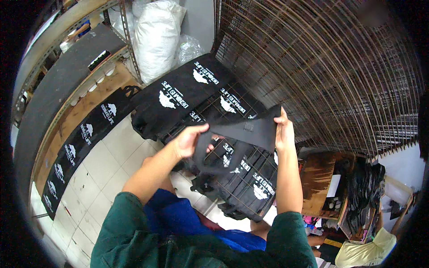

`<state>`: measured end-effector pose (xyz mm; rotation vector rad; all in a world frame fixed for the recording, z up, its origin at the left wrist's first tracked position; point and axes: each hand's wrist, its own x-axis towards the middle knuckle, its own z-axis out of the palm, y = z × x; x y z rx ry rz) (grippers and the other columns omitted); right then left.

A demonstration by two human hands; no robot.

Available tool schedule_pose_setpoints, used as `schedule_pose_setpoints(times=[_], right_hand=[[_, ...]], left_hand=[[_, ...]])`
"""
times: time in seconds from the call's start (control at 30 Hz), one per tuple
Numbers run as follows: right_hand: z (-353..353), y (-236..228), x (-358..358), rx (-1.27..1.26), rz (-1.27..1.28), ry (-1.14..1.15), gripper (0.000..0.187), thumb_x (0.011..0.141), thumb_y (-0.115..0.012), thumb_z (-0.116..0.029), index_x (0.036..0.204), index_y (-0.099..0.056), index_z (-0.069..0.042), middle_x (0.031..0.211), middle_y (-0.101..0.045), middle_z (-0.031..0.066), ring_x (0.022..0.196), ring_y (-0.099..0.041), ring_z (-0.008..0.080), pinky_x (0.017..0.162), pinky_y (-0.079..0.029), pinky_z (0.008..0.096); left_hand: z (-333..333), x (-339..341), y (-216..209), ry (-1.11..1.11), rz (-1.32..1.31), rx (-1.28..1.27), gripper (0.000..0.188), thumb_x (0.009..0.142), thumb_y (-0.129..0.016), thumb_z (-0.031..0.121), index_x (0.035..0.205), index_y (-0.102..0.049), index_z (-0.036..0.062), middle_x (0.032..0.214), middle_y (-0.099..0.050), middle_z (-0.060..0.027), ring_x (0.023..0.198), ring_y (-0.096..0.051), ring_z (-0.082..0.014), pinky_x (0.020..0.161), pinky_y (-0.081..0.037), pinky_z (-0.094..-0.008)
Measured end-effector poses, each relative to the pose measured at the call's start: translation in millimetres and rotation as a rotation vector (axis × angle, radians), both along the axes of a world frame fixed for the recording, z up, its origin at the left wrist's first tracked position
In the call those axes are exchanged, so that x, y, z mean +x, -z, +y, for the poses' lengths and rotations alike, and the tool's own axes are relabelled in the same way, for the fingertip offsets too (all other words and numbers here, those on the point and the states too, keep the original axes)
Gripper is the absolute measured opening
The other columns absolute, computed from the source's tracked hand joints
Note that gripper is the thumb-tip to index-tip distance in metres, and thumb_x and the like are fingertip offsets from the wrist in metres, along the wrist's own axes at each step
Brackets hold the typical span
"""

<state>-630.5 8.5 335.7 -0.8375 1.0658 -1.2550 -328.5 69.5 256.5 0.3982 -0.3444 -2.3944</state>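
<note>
In front of me hangs a black cloth bag point(261, 131), held up between my two hands, with a strap loop blurred by motion below it. My left hand point(190, 140) grips it near the strap, some fingers passing behind the cloth. At the opposite upper corner my right hand point(284, 131) pinches the edge between thumb and fingers. Beneath the bag lie several black printed fabric pieces point(183, 87) with white prints, some resting on a rusty wire rack point(237, 196). The held bag hides part of this pile.
Many rusty wire racks point(313, 58) stand upright at the far right. A metal shelf point(67, 76) runs along the left, with black printed bags point(89, 134) hanging in a row. White sacks point(156, 40) stand behind. Another person in a yellow shirt point(366, 250) is at lower right.
</note>
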Motion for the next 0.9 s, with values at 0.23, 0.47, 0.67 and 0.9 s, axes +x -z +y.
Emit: schedule_pose_setpoints(times=[0.23, 0.47, 0.67, 0.9], right_hand=[[-36, 96, 25, 0.059, -0.073, 0.150, 0.071, 0.068, -0.044, 0.002, 0.137, -0.029, -0.009, 0.126, -0.047, 0.0061, 0.116, -0.043, 0.0212, 0.102, -0.030, 0.0320], [-90, 302, 30, 0.355, 0.117, 0.470, 0.077, 0.068, -0.048, 0.007, 0.139, -0.024, -0.010, 0.122, -0.044, 0.0057, 0.100, -0.044, 0.0181, 0.089, -0.032, 0.0305], [-109, 346, 23, 0.477, 0.209, 0.535, 0.073, 0.071, -0.046, 0.003, 0.139, -0.027, -0.017, 0.113, -0.048, 0.0081, 0.098, -0.043, 0.0195, 0.099, -0.024, 0.0386], [-118, 354, 6, 0.381, 0.191, 0.519, 0.071, 0.074, -0.045, 0.003, 0.139, -0.025, -0.015, 0.117, -0.048, 0.0096, 0.099, -0.044, 0.0195, 0.098, -0.026, 0.0368]], left_hand=[[-104, 21, 48, -0.021, -0.533, -0.089, 0.026, 0.088, -0.056, 0.025, 0.094, -0.057, 0.0004, 0.070, -0.059, -0.0092, 0.056, -0.057, -0.0170, 0.054, -0.050, -0.0292], [-206, -2, 175, -0.026, -0.818, -0.098, 0.018, 0.088, -0.050, 0.008, 0.101, -0.039, 0.0017, 0.089, -0.056, -0.0150, 0.064, -0.059, -0.0199, 0.052, -0.051, -0.0312], [-217, -12, 198, 0.009, -0.819, 0.006, 0.050, 0.085, -0.053, 0.001, 0.121, -0.019, 0.0054, 0.100, -0.054, -0.0166, 0.074, -0.062, -0.0220, 0.057, -0.054, -0.0301], [-209, -7, 185, 0.037, -0.731, 0.026, 0.099, 0.080, -0.059, 0.000, 0.137, 0.022, 0.0080, 0.101, -0.058, -0.0182, 0.078, -0.063, -0.0222, 0.064, -0.054, -0.0324]])
